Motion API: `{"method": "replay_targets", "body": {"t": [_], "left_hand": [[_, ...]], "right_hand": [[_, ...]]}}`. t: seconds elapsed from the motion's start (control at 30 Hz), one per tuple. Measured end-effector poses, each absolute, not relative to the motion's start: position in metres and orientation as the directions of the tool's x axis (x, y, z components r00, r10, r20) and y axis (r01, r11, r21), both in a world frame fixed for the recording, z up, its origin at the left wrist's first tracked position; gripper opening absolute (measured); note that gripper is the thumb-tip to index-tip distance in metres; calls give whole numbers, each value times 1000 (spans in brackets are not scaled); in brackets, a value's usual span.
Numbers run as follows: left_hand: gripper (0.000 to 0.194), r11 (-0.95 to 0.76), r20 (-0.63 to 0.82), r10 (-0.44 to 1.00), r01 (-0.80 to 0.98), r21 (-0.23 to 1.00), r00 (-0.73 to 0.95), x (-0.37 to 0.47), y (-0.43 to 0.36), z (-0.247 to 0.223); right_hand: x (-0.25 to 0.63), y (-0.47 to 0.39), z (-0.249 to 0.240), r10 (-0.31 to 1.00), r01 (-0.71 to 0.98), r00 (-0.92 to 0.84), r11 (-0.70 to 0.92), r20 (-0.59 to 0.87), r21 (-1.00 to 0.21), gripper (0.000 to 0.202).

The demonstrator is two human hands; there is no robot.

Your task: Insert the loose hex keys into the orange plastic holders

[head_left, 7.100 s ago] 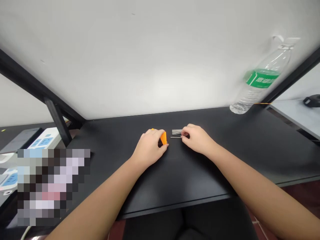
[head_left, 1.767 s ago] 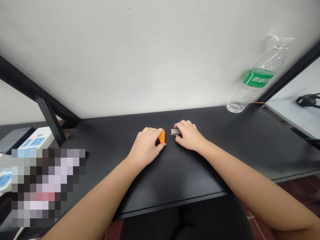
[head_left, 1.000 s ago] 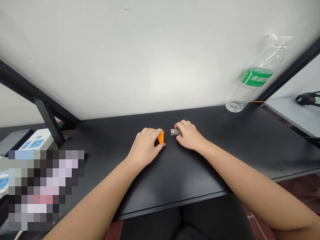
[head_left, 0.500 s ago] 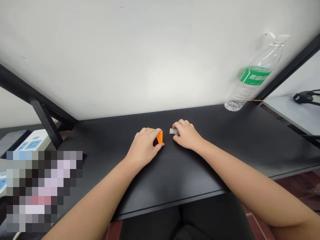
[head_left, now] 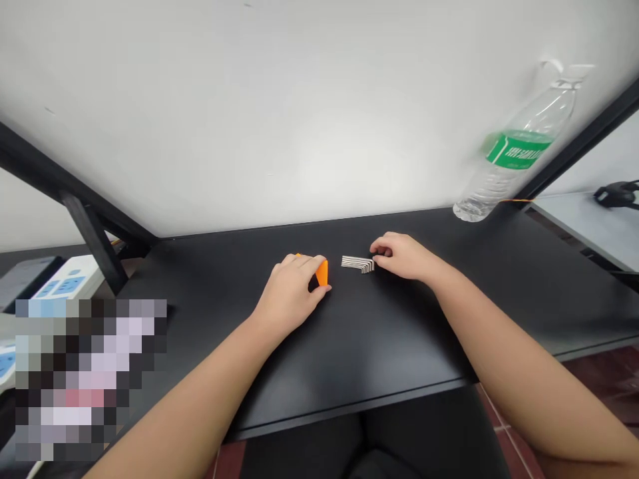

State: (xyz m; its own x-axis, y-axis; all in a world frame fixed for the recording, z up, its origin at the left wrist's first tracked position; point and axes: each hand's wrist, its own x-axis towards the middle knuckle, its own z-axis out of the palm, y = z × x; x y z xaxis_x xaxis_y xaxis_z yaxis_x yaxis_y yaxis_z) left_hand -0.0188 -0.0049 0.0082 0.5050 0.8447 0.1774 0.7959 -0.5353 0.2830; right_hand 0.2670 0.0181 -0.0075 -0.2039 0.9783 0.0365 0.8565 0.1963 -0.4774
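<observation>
My left hand (head_left: 289, 291) is closed around an orange piece (head_left: 323, 273), thumb at its near edge and fingers over its top; most of it is hidden under the hand. Just right of it, a row of L-shaped hex keys (head_left: 355, 262) lies flat on the black table, side by side with their bent ends to the right. Beside those bent ends is my right hand (head_left: 402, 255). Its thumb and fingers are apart, with nothing seen between them, and the thumb tip is close to the keys; whether it touches them I cannot tell.
The black table (head_left: 319, 359) meets a white wall (head_left: 299, 120) at the back. A clear bottle with a green label (head_left: 519, 152) stands at the back right. Power strips (head_left: 74, 283) and a blurred-out patch are on the left, beside a black metal frame (head_left: 92, 239).
My right hand has let go of the hex keys and drawn away to the right, leaving them uncovered on the table. My left hand keeps its hold on the orange piece.
</observation>
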Motion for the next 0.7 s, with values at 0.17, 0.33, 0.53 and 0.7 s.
{"method": "replay_targets", "body": {"t": [0.17,0.33,0.53,0.7], "left_hand": [[33,-552,196,834,782,290,516,-19,-5,7],[33,-549,199,836,777,309,511,-20,-4,5],[28,-545,217,839,763,348,500,-20,-4,5],[26,-507,219,861,749,426,458,-18,-5,6]], "right_hand": [[264,21,-10,978,851,-206,190,22,-490,10],[258,19,-8,992,918,-126,124,18,-376,5],[272,18,-3,999,912,29,-40,-33,-409,13],[269,14,4,991,597,-116,119,61,-793,19]]}}
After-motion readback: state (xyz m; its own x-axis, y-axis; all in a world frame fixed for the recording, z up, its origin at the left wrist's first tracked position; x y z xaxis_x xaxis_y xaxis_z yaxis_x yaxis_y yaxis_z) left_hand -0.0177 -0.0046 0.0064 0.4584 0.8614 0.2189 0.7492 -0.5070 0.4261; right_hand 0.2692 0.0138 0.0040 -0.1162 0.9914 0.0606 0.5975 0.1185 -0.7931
